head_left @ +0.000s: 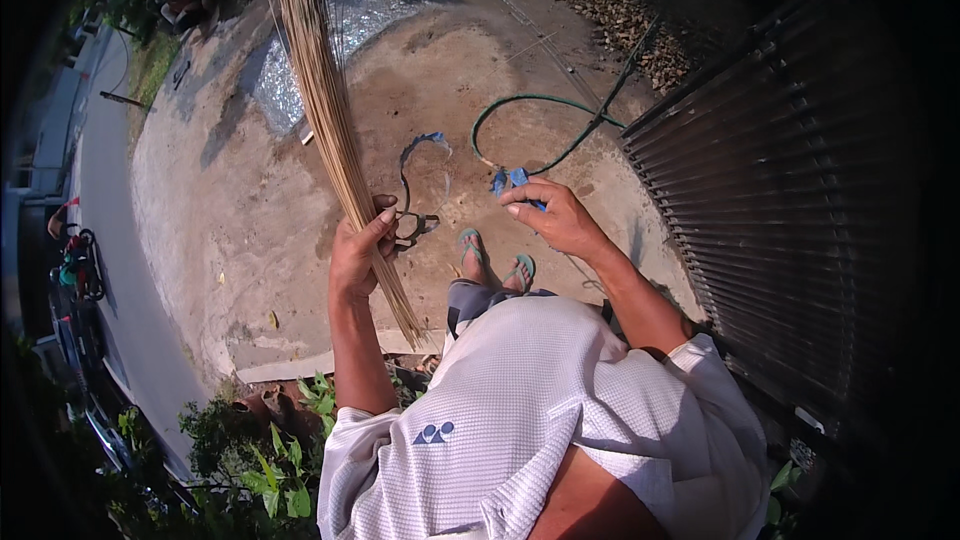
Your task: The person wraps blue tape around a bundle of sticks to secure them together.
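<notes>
My left hand (361,252) is closed around a stick broom (326,110), a long bundle of thin, tan ribs. The broom slants with its spread end up at the top of the view and its narrow end down by my shirt. Beside the left fingers is a curled dark strip (403,165), with a bluish far end; I cannot tell whether the hand holds it or it lies beyond. To the right, my right hand (556,217) pinches a crumpled blue strip (519,178) between thumb and fingers. Its exact kind is unclear.
A green hose (540,97) loops over the concrete ground (270,270). Shiny silver sheeting (282,90) lies at the far left, gravel (600,0) at the far right. A dark slatted gate (760,190) stands right; plants (285,475) grow near left, beside a road (140,290).
</notes>
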Available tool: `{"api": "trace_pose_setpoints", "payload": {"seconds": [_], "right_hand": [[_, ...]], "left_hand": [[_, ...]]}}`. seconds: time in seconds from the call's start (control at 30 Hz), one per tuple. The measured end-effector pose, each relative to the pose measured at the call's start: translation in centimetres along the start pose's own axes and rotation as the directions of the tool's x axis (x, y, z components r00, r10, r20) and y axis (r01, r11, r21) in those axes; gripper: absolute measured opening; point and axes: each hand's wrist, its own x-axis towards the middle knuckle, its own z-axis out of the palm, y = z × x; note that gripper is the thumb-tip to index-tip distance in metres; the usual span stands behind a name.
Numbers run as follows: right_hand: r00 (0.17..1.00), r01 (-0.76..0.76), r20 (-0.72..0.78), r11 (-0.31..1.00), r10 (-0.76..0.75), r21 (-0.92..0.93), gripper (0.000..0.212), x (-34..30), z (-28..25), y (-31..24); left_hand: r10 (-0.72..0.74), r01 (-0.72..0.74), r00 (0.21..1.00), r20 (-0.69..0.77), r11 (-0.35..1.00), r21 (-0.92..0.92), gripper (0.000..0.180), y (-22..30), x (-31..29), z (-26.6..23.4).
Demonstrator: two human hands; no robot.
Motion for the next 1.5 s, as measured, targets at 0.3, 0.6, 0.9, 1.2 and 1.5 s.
{"api": "trace_pose_setpoints", "payload": {"seconds": [0.3, 0.6, 0.9, 1.2, 1.5], "right_hand": [[0.977, 0.181, 0.151, 0.965, -0.153, -0.19, 0.044, 2.8, 1.0, -2.2], [0.875, 0.196, 0.478, 0.961, -0.082, -0.195, 0.054, 4.8, 3.0, -1.4], [0.862, -0.026, 0.505, 0.999, 0.041, -0.036, 0.041, 5.3, 3.9, 0.0], [0.978, 0.077, 0.202, 0.994, -0.059, -0.081, 0.048, 8.6, 3.4, -1.3], [0.929, 0.168, 0.363, 0.954, -0.069, -0.249, 0.031, 10.8, 6.6, -3.9]], "left_hand": [[-0.037, 0.033, 0.985, 0.166, 0.999, 0.028, 0.035, -0.6, -0.4, 2.0], [-0.045, 0.035, 0.98, 0.193, 0.998, 0.052, 0.034, -0.6, 0.2, 2.3], [-0.035, 0.042, 0.982, 0.186, 0.999, -0.031, 0.03, 0.1, 2.4, 0.7], [-0.028, 0.034, 0.955, 0.296, 0.999, -0.015, 0.031, 3.1, 4.6, 0.1], [0.045, -0.081, 0.935, 0.351, 0.993, 0.087, 0.034, 5.5, 6.3, -1.4]]}}
